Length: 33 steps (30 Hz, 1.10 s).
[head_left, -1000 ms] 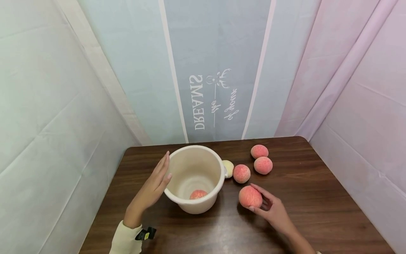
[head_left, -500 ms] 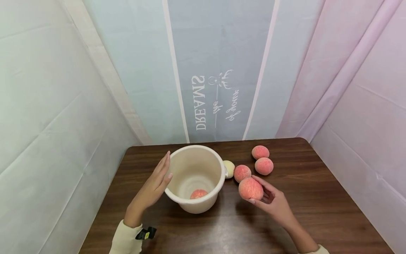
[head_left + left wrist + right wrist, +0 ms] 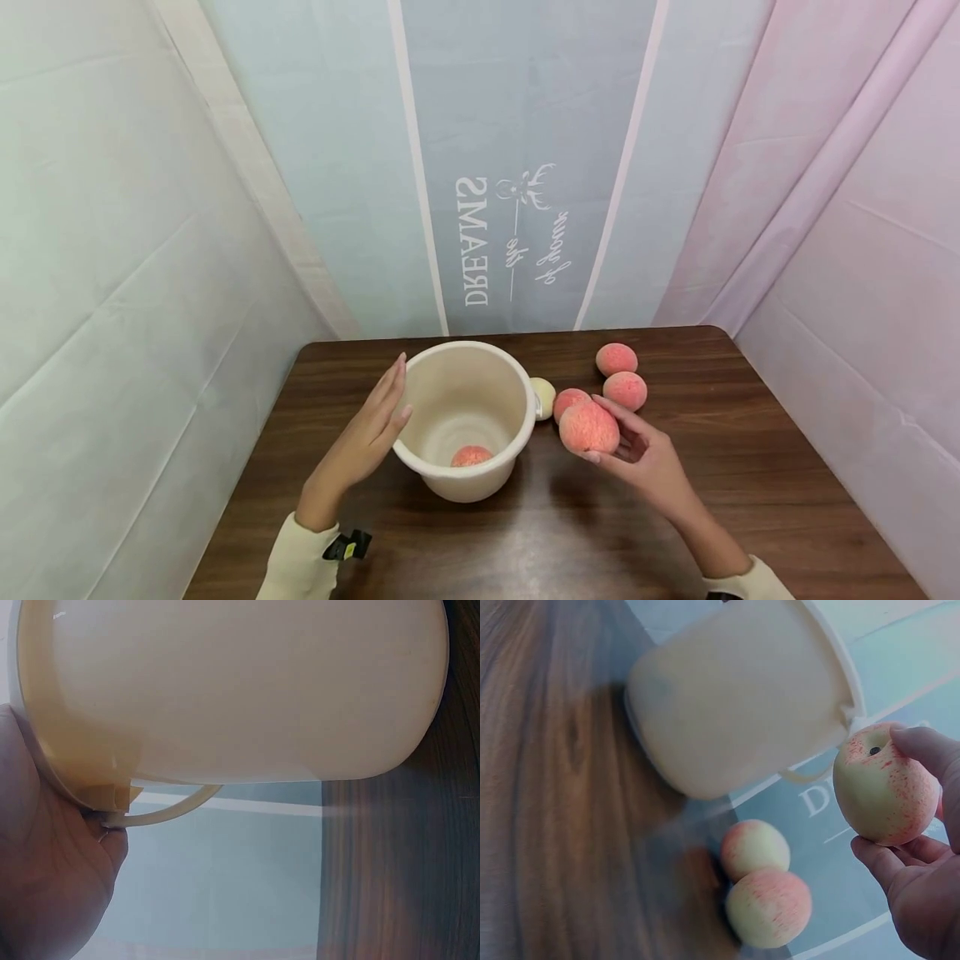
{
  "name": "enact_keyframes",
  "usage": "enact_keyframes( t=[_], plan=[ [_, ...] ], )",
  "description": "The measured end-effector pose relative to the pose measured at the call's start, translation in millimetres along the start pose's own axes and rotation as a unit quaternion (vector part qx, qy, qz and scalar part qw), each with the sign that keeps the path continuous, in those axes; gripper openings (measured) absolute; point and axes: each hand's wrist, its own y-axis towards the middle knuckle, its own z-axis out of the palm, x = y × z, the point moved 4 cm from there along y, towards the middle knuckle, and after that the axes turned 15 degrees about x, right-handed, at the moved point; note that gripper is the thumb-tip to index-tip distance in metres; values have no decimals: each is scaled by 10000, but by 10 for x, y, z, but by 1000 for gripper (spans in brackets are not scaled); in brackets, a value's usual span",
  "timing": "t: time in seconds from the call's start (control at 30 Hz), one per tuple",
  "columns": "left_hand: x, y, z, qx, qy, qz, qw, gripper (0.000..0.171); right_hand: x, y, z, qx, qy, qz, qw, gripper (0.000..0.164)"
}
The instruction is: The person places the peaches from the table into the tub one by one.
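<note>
In the head view my right hand [image 3: 651, 467] holds a pink peach [image 3: 589, 428] above the table, thumb on one side and fingers on the other. The right wrist view shows this peach [image 3: 881, 787] with a dark stem hollow near the thumb. My left hand [image 3: 363, 433] rests against the left rim of a cream bucket [image 3: 480, 487], its fingers straight. Seen from the left wrist, that hand [image 3: 60, 862] touches the rim beside the bucket's handle [image 3: 169, 812]. One peach [image 3: 471, 456] lies inside the bucket at the bottom.
Right of the bucket sit a pale yellow peach [image 3: 543, 398], partly hidden by the bucket, and a pink peach [image 3: 572, 402], partly covered by the held one. Two more peaches, one behind [image 3: 617, 358] and one in front [image 3: 625, 390], lie farther right on the brown table [image 3: 750, 467].
The right hand has lifted the peach off the table area and carried it away from me, now partly over another peach. My left hand stays at the bucket rim.
</note>
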Motion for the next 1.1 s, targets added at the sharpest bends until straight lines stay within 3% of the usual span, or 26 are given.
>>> enact_keyframes(
  t=[0.47, 1.1],
  plan=[
    [4, -4, 1, 28, 42, -56, 10000, 65, 260, 255, -20, -107, 25, -45, 9999, 76],
    [-19, -8, -10, 130, 131, -179, 9997, 66, 557, 517, 127, 211, 447, -462, 9977, 75]
  ],
)
